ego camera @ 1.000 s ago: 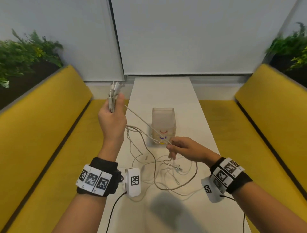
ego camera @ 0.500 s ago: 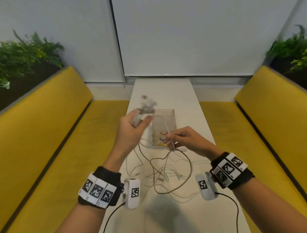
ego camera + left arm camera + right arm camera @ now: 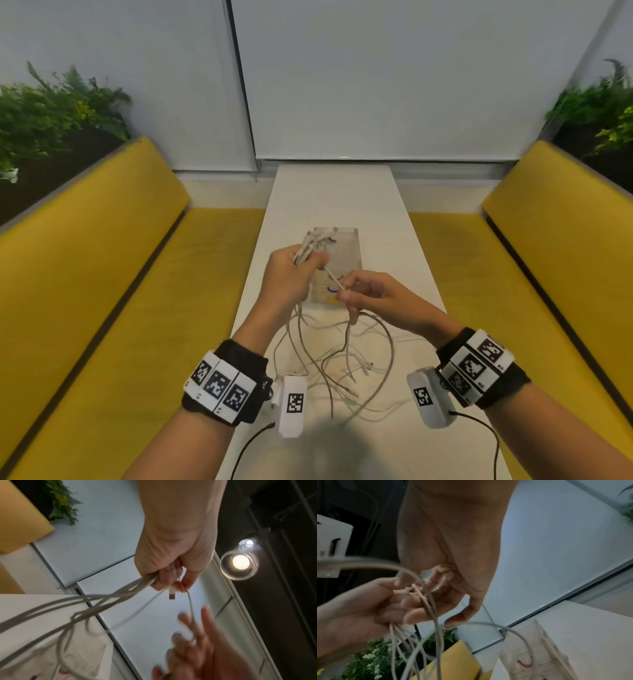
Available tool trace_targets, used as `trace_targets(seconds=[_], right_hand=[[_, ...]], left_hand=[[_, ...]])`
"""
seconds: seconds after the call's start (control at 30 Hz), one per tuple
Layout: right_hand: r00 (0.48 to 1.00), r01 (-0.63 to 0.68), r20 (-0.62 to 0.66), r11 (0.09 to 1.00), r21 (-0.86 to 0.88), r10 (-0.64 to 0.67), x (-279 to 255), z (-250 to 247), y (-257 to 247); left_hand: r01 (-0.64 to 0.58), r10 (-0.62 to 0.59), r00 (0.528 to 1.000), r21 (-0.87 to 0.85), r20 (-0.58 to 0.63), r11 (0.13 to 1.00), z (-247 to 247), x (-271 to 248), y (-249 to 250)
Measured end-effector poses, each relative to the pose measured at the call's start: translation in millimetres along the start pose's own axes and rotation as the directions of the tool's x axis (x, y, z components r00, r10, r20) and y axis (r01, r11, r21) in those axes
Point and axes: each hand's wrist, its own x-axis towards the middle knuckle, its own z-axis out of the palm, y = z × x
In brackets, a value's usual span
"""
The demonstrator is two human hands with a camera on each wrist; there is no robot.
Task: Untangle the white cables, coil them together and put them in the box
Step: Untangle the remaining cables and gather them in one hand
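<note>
Several white cables (image 3: 342, 370) lie tangled on the white table (image 3: 387, 219), with their upper ends gathered in a bundle. My left hand (image 3: 310, 262) grips that bundle above the table, the plugs (image 3: 320, 238) sticking out over its fingers. In the left wrist view a USB plug (image 3: 172, 595) pokes out below the left hand (image 3: 171, 577). My right hand (image 3: 346, 294) is close beside the left and pinches one strand (image 3: 334, 277) that runs taut between the two hands. The clear plastic box (image 3: 346, 253) stands upright just behind both hands; my hands hide part of it.
Yellow benches (image 3: 102, 274) (image 3: 548, 260) run along both sides of the narrow table. Plants (image 3: 51, 113) (image 3: 603, 102) stand behind the backrests. A white wall (image 3: 376, 85) closes the far end. Black camera leads (image 3: 246, 448) hang from my wrists near the table's front.
My left hand came down and to the right with the bundle, from high on the left to just in front of the box. The right hand rose slightly to meet it.
</note>
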Motion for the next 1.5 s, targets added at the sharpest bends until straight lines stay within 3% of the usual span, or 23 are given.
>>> trace_targets(seconds=[0.2, 0.33, 0.6, 0.73, 0.9, 1.0, 1.07, 1.13, 1.23, 1.3, 1.4, 1.5], right_hand=[[0.999, 0.005, -0.044, 0.990, -0.141, -0.011, -6.9, -14.8, 11.7], [0.995, 0.016, -0.093, 0.971, -0.239, -0.040, -7.8, -17.4, 13.5], [0.988, 0.053, -0.113, 0.916, -0.398, -0.107, -8.5, -18.3, 15.8], [0.981, 0.023, -0.172, 0.927, -0.373, -0.093, -8.7, -13.6, 12.2], [0.966, 0.071, -0.193, 0.896, -0.438, -0.171, -7.5, -8.9, 5.8], [0.936, 0.013, -0.338, 0.967, -0.256, -0.102, -7.2, -19.9, 11.7], [0.869, -0.084, -0.493, 0.996, -0.038, 0.054, -10.3, -31.6, 18.4], [0.796, -0.138, -0.552, 0.962, 0.236, 0.250, -15.8, -45.6, 25.5], [0.764, -0.177, -0.420, 0.785, 0.594, 0.490, -23.0, -57.7, 34.4], [0.716, -0.183, -0.354, 0.651, 0.737, 0.602, -24.3, -58.5, 44.0], [0.644, -0.199, -0.287, 0.518, 0.832, 0.709, -22.5, -58.6, 61.6], [0.584, -0.286, -0.210, 0.440, 0.851, 0.784, -22.5, -56.6, 78.4]], left_hand=[[-0.164, 0.153, 0.980, -0.085, -0.124, 0.983, -9.4, -5.7, 18.5], [-0.192, 0.161, 0.972, -0.182, -0.173, 0.964, -12.7, -6.7, 18.9], [-0.267, 0.234, 0.949, -0.143, -0.212, 0.953, -12.1, -8.4, 20.5], [-0.273, 0.257, 0.952, -0.077, -0.168, 0.959, -13.8, -7.6, 16.2], [-0.182, 0.183, 0.982, -0.020, 0.044, 0.983, -27.0, -1.8, 21.8], [-0.157, 0.165, 0.986, -0.163, 0.036, 0.974, -38.7, -0.3, 30.1], [-0.145, 0.152, 0.988, -0.319, -0.003, 0.936, -48.5, 3.2, 38.3], [-0.170, 0.172, 0.985, -0.410, -0.034, 0.896, -59.2, 8.6, 46.9], [-0.243, 0.237, 0.969, -0.452, -0.070, 0.858, -67.6, 16.3, 57.6], [-0.263, 0.279, 0.960, -0.473, -0.039, 0.841, -63.7, 17.9, 64.0], [-0.270, 0.326, 0.945, -0.490, 0.031, 0.829, -53.5, 15.2, 69.4], [-0.270, 0.335, 0.942, -0.517, 0.034, 0.812, -49.2, 14.2, 68.3]])
